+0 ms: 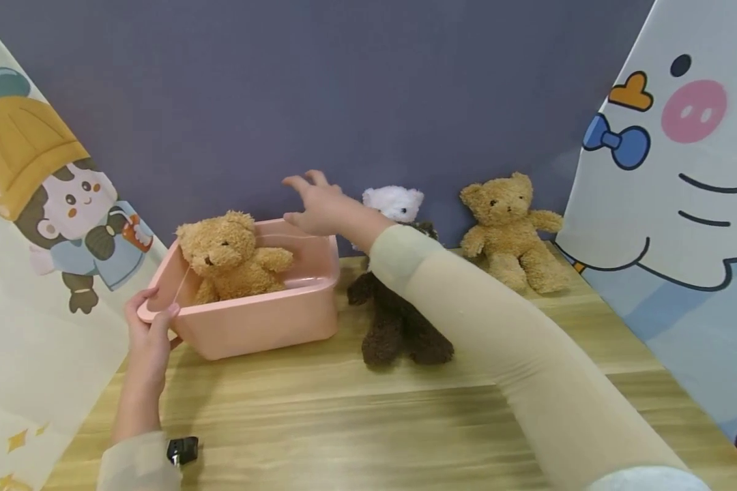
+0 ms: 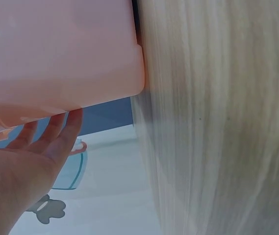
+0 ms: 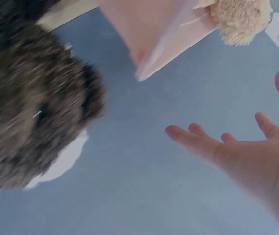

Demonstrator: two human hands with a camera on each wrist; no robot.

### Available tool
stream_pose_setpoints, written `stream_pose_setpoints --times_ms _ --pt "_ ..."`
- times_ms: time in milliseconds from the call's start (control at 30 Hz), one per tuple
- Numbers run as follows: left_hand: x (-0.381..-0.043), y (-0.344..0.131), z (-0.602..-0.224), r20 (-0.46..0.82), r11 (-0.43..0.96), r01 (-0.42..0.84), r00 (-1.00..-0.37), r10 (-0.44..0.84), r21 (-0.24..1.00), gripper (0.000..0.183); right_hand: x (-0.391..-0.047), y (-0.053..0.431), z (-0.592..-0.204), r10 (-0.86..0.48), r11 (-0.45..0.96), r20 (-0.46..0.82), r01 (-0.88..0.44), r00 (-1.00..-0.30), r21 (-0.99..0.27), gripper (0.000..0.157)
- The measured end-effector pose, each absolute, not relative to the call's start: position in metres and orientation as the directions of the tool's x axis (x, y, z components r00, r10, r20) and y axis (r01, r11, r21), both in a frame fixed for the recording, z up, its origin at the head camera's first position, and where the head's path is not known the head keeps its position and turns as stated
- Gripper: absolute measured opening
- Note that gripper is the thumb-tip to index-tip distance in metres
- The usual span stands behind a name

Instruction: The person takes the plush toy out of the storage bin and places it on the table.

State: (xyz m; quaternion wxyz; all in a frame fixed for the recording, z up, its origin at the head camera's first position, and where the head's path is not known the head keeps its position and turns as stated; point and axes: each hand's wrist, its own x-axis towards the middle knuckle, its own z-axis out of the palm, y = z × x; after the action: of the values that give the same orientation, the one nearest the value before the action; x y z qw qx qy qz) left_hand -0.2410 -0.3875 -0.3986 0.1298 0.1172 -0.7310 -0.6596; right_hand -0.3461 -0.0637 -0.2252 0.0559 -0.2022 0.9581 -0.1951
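Observation:
The left hand [image 1: 150,337] grips the rim of a pink plastic bin [image 1: 261,327] at its left front corner, thumb over the edge. From the left wrist view, its fingers [image 2: 63,134] lie along the bin's outer wall. A golden-brown teddy bear [image 1: 227,256] sits inside the bin. Over the bin's back right corner, the right hand [image 1: 322,204] reaches with spread fingers and holds nothing. Beneath the right forearm sits a dark brown teddy bear [image 1: 387,334], partly hidden by the sleeve; in the right wrist view its furry head [image 3: 36,112] looms close.
Behind the dark bear shows a white plush toy [image 1: 393,202], mostly covered. Another golden-brown teddy bear [image 1: 510,235] sits at the right against the grey back wall [image 1: 368,88]. Printed cartoon panels [image 1: 682,225] flank the wood-grain table [image 1: 319,423]. A small black object [image 1: 182,450] is near the left wrist.

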Motion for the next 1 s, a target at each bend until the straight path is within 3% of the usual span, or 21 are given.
stream_pose_setpoints --times_ms 267,767,1000 --pt "-0.234 -0.402 -0.395 0.028 0.101 -0.007 -0.941 -0.338 0.995 0.053 -0.341 -0.125 -0.225 -0.448 0.831 -0.064 -0.389 -0.892 -0.397 0.069" --pt "-0.241 -0.382 -0.392 -0.011 0.045 -0.029 -0.933 -0.36 0.999 0.053 -0.338 -0.189 -0.234 -0.52 0.853 -0.15 -0.504 -0.841 -0.135 0.067" --pt "-0.242 -0.379 -0.39 -0.007 0.049 -0.025 -0.94 -0.342 0.999 0.053 -0.339 -0.203 -0.24 -0.473 0.881 -0.153 -0.467 -0.867 -0.077 0.066"
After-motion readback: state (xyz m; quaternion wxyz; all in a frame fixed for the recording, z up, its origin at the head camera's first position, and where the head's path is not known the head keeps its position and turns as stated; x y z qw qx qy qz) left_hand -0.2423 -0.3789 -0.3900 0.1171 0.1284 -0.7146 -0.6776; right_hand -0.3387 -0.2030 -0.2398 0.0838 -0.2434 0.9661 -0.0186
